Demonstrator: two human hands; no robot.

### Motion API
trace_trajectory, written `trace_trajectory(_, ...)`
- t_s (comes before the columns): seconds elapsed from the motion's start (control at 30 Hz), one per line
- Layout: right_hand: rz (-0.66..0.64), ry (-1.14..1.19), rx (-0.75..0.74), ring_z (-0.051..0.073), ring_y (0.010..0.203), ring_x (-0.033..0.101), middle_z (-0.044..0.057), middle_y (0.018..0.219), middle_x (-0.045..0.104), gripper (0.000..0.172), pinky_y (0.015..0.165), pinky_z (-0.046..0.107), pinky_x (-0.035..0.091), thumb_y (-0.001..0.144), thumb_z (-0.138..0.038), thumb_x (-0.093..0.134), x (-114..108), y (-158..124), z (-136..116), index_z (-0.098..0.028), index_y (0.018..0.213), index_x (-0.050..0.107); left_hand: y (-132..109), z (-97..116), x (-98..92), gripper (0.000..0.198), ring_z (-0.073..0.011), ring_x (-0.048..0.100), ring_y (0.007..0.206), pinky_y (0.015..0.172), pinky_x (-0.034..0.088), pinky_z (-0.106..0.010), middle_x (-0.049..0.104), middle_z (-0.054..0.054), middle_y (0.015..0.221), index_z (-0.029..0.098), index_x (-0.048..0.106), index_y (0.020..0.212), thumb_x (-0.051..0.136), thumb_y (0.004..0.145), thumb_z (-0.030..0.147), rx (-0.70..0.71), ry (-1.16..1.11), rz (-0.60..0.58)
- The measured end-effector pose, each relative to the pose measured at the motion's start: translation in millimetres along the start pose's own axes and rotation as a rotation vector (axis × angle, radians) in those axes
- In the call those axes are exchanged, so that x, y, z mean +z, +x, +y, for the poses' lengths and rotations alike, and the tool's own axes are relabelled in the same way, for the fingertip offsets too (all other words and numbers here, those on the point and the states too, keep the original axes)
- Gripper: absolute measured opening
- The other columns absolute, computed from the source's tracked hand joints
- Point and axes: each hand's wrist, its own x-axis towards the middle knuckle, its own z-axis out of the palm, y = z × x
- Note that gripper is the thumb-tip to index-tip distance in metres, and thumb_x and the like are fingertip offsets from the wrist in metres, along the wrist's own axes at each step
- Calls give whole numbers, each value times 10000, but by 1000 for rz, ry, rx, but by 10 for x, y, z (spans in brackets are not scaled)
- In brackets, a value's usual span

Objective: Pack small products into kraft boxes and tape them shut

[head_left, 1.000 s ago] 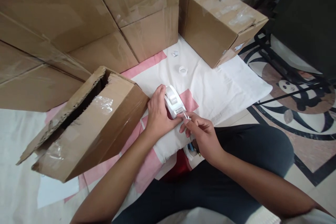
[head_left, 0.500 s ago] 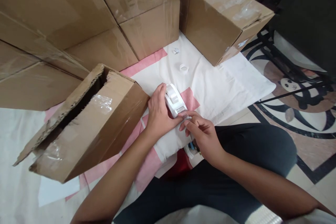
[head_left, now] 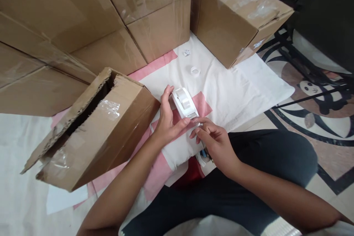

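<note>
"One dispenser is lying on the cloth, just right of the torn box."

"How are the hands doing?"

"The left hand is spreading open along the dispenser's side nearest the torn box, its thumb lying at the front end. The right hand is curling its fingers at that same end, farther right of the torn box."

"Is the right one pinching anything?"

"I'm not managing to tell; the detail between thumb and forefinger is proving too small."

"And the torn box itself?"

"It is showing a ragged, gaping slot, and clear tape is clinging to it. White paper is showing at its near end."

"What is standing around it?"

"Stacked boxes are rising behind it, and another box is sitting well apart, beyond it to the right. A ring and a small scrap are lying between those two."
</note>
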Motion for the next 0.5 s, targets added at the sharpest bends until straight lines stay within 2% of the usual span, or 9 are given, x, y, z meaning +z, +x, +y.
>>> trace_trajectory(0.1,0,-69,-34,216,1088,593,46,872,634,406,848,322,436,898,-216,635,17,-22,-16,-207,539,446,-3,6,64,1077,-359,193,1528,1225,205,-557,180,-174,1639,271,51,1583,623,797,734,-40,21,42)
trace_trajectory(0.23,-10,-88,-51,198,1015,598,47,959,622,411,818,316,427,903,-222,630,22,-46,13,-199,559,407,14,72,126,1121,-377,227,1509,1210,222,-565,217,-187,1619,266,91,1571,778,740,573,-102,148,48)
trace_trajectory(0.33,-17,-93,-66,191,971,585,28,853,590,396,799,310,417,903,-207,623,13,-53,45,-208,579,396,41,121,122,1125,-379,247,1498,1205,226,-564,249,-172,1610,281,118,1563,822,708,478,-139,185,32)
trace_trajectory(0.5,-87,-55,-33,153,726,544,-9,717,535,379,692,310,399,933,-230,587,9,-50,62,-219,612,387,58,135,114,1134,-368,254,1499,1212,223,-556,250,-165,1615,288,125,1560,844,692,418,-171,178,22)
